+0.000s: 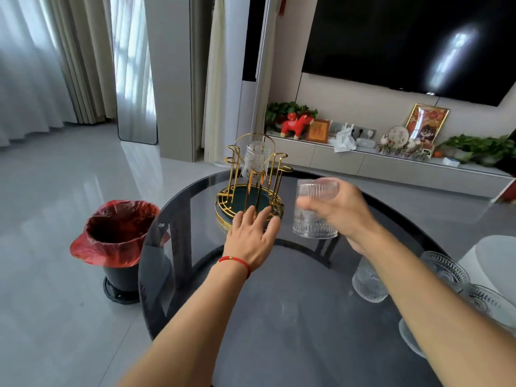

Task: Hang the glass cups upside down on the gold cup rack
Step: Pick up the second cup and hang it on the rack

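Observation:
The gold cup rack [275, 166] stands on a round green base at the far side of the dark glass table [279, 317]. One ribbed glass cup [254, 160] hangs upside down on a rear peg. My right hand [343, 210] is shut on another ribbed glass cup [314, 219], held upside down just right of the rack, above the table. My left hand [251, 236] is open, fingers spread, fingertips at the rack's front rim. More glass cups [368, 283] stand on the table at the right, under my right forearm.
A bin with a red liner [117, 233] stands on the floor left of the table. A white object [494, 258] sits at the table's right edge. A TV cabinet with ornaments and plants runs along the far wall.

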`<state>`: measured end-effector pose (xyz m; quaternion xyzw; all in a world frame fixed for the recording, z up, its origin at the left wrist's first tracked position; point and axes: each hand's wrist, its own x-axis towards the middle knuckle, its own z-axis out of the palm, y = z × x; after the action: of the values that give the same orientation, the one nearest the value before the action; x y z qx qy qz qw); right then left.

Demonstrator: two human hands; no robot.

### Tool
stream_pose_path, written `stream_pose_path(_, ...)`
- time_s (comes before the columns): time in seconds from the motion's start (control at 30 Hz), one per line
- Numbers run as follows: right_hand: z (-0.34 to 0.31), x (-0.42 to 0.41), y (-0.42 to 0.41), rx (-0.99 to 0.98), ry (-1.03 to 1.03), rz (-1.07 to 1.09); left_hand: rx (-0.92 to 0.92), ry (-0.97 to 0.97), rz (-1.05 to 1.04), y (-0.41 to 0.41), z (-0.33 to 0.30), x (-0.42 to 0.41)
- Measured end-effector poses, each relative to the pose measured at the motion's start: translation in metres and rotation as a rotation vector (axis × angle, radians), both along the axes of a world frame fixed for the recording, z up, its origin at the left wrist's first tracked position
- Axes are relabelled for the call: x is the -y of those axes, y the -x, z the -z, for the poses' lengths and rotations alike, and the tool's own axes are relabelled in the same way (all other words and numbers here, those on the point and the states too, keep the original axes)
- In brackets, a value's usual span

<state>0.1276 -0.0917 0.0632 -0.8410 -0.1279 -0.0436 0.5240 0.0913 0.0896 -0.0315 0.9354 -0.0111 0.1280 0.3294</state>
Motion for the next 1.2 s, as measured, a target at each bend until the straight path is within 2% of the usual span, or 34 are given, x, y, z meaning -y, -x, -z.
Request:
stream_pose_path(0.07,-0.010,-0.005,-0.004,0.009,-0.111,0.045,-0.083,-0.139,-0.050,-0.012,0.019,-0.011)
stream_pose_path(0.13,-0.026,-0.013,-0.011,0.024,-0.223,0.069,-0.034,-0.220,-0.071,-0.021,0.030,-0.018)
stream_pose_path(0.23,-0.060,-0.032,-0.029,0.043,-0.378,-0.005,-0.044,-0.243,-0.114,-0.028,0.038,-0.021)
stream_pose_path(0.5,-0.119,-0.132,-0.114,0.150,-0.393,-0.034,-0.218,-0.294,-0.130,-0.031,0.044,-0.010)
stream_pose_path(0.67,-0.115,-0.177,-0.150,0.156,-0.261,0.019,-0.254,-0.330,-0.111,-0.033,0.041,-0.013)
stream_pose_path(0.8,-0.100,-0.196,-0.174,0.101,-0.092,-0.032,-0.240,-0.227,-0.124,-0.038,0.037,-0.019)
stream_pose_path(0.97,-0.088,-0.203,-0.187,0.053,0.230,-0.048,-0.250,-0.191,-0.119,-0.039,0.036,-0.023)
stream_pose_path(1.2,-0.077,-0.211,-0.186,0.107,0.676,-0.100,-0.247,-0.160,-0.123,-0.037,0.031,-0.023)
